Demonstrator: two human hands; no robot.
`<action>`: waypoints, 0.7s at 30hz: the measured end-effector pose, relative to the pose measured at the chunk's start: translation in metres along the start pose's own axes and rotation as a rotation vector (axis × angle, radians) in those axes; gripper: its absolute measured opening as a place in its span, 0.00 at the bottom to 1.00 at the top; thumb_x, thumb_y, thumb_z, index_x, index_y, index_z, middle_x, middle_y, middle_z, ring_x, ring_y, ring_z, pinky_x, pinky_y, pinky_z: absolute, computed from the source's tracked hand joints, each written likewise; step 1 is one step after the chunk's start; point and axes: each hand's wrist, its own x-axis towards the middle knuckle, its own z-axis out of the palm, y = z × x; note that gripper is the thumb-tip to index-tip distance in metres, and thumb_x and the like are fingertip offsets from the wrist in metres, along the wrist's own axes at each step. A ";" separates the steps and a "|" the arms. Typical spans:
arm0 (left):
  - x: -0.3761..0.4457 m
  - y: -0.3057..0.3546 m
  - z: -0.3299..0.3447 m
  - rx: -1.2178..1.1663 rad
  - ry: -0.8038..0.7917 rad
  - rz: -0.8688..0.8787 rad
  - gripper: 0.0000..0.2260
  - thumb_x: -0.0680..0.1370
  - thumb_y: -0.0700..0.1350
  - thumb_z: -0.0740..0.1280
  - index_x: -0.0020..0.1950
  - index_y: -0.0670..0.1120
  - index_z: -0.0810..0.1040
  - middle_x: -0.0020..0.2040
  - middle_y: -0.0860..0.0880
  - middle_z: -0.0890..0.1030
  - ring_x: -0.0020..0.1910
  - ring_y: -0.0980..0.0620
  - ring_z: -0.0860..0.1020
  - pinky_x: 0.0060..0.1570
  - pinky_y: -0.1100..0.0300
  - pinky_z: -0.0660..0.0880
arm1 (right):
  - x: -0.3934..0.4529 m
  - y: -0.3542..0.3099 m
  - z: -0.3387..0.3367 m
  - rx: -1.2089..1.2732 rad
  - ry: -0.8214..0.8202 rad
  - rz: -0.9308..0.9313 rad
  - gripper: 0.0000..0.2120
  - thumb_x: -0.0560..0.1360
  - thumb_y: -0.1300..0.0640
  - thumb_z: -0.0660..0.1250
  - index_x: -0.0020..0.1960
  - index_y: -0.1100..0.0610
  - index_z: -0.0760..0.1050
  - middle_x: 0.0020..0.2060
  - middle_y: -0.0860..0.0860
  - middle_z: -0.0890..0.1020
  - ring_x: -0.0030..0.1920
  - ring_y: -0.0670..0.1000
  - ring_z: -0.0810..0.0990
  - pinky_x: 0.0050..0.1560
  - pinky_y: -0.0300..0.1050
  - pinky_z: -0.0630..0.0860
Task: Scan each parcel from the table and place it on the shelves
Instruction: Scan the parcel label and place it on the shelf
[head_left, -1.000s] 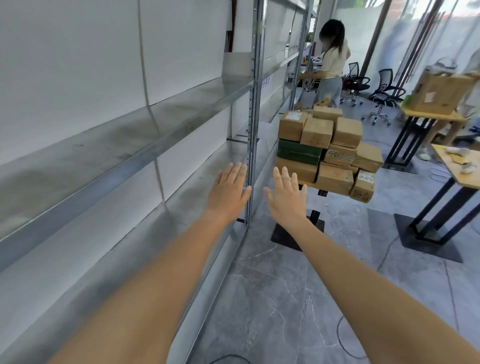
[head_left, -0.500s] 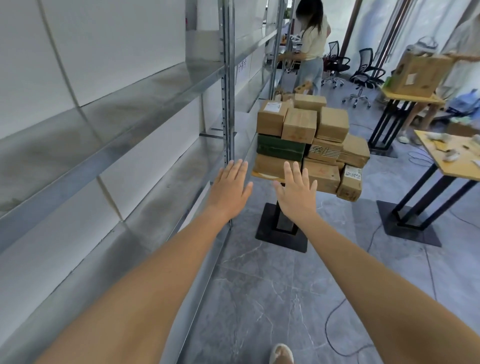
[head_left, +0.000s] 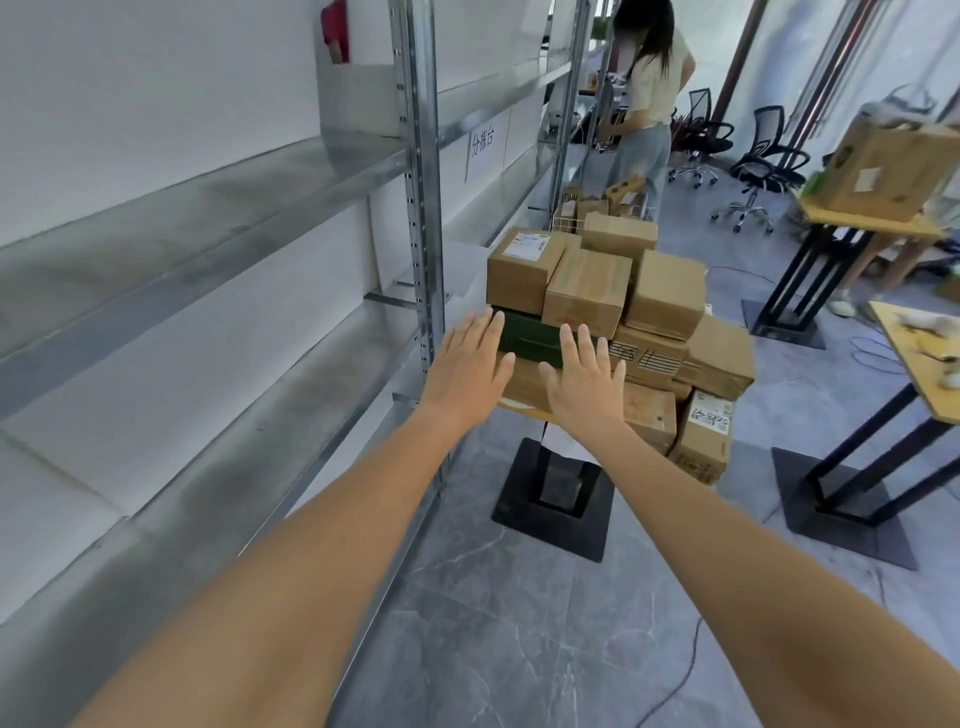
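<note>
Left hand (head_left: 467, 369) and right hand (head_left: 582, 379) flat, fingers spread, holding nothing, before parcel stack (head_left: 618, 322) overhanging table (head_left: 524, 410). Shelves (head_left: 208, 208) bare; floor (head_left: 519, 623) open.

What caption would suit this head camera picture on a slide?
Both hands, left hand and right hand, reach open toward stacked parcels on a table beside bare metal shelves.

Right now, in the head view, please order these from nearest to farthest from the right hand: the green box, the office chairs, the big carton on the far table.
From the right hand:
1. Green box: in the parcel stack, just beyond the fingers.
2. Big carton: on the yellow table, far right.
3. Office chairs: at the back, behind the stack.
</note>
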 end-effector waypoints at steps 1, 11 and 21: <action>0.007 0.002 0.004 -0.026 -0.007 -0.014 0.27 0.87 0.52 0.51 0.83 0.44 0.49 0.84 0.45 0.51 0.83 0.47 0.47 0.79 0.52 0.43 | 0.007 0.003 0.001 0.015 -0.015 0.011 0.30 0.86 0.44 0.50 0.83 0.52 0.45 0.83 0.53 0.48 0.82 0.59 0.45 0.78 0.64 0.45; 0.099 -0.018 0.030 -0.052 -0.003 -0.065 0.27 0.87 0.52 0.51 0.83 0.44 0.49 0.84 0.45 0.51 0.83 0.47 0.47 0.80 0.50 0.44 | 0.090 0.011 0.019 0.072 -0.059 -0.005 0.30 0.86 0.44 0.50 0.83 0.51 0.45 0.83 0.52 0.47 0.82 0.58 0.44 0.79 0.63 0.43; 0.223 -0.065 0.036 -0.120 0.032 -0.045 0.26 0.87 0.51 0.52 0.83 0.43 0.51 0.84 0.44 0.52 0.83 0.46 0.47 0.81 0.49 0.46 | 0.221 0.010 0.037 0.134 -0.022 0.105 0.29 0.86 0.45 0.50 0.83 0.52 0.45 0.83 0.53 0.48 0.82 0.59 0.45 0.78 0.62 0.44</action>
